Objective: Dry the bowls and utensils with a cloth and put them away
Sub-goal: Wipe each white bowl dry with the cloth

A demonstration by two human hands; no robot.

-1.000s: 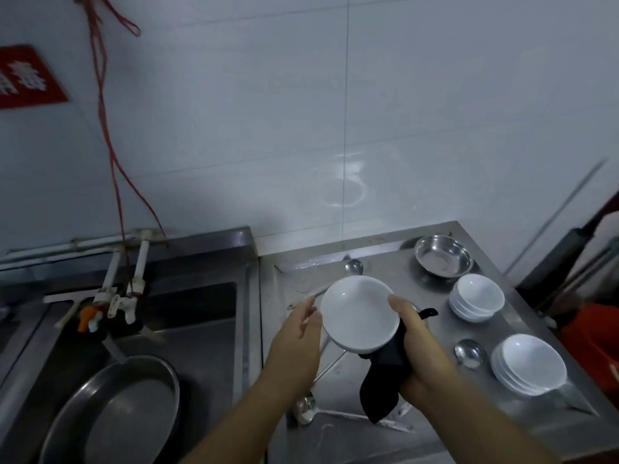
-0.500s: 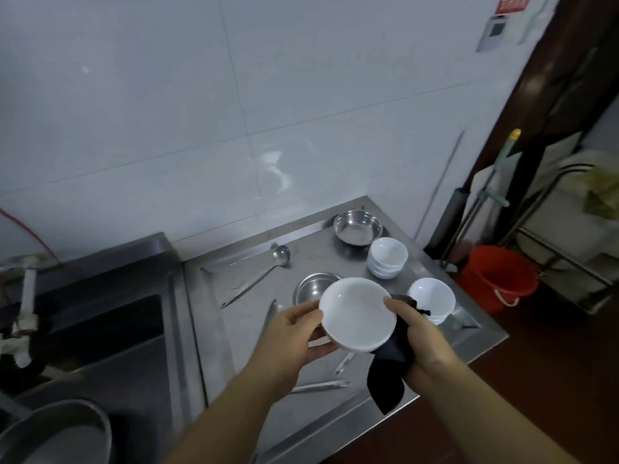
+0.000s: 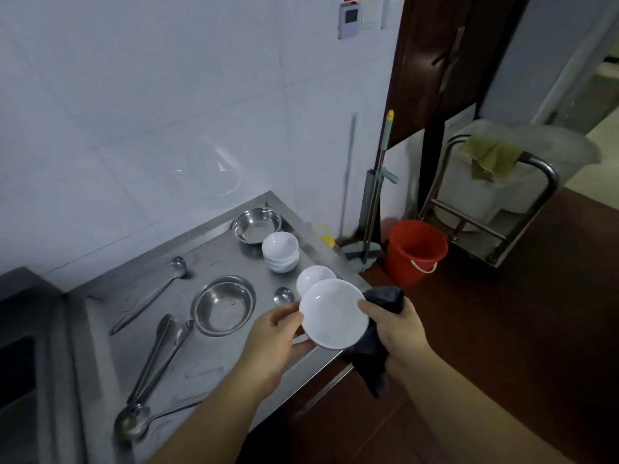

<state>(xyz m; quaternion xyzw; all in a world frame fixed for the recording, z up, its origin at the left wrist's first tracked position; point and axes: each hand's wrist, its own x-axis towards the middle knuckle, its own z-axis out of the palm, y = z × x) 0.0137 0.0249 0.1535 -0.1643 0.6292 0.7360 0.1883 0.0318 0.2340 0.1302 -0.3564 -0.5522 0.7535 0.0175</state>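
Note:
A white bowl point(image 3: 331, 314) is held over the counter's front right corner. My left hand point(image 3: 273, 343) grips its left rim. My right hand point(image 3: 395, 326) pinches the right rim and also holds a black cloth point(image 3: 375, 353) that hangs under the bowl. On the steel counter point(image 3: 214, 370) a stack of white bowls point(image 3: 280, 251) stands at the back, and another white bowl stack point(image 3: 313, 277) shows just behind the held bowl. A steel bowl point(image 3: 223, 305) sits mid-counter, a second steel bowl point(image 3: 257, 225) at the back corner.
A ladle point(image 3: 157, 289), tongs point(image 3: 160, 349) and spoons point(image 3: 134, 423) lie on the counter's left part, a small spoon point(image 3: 283, 295) near its middle. The sink edge point(image 3: 20, 363) is at far left. A red bucket point(image 3: 417, 251), a mop point(image 3: 378, 195) and a metal cart point(image 3: 495, 209) stand on the floor to the right.
The view has swung to the right, away from the sink. Both hands keep the white bowl and the cloth, now over the counter's right corner near the second bowl stack.

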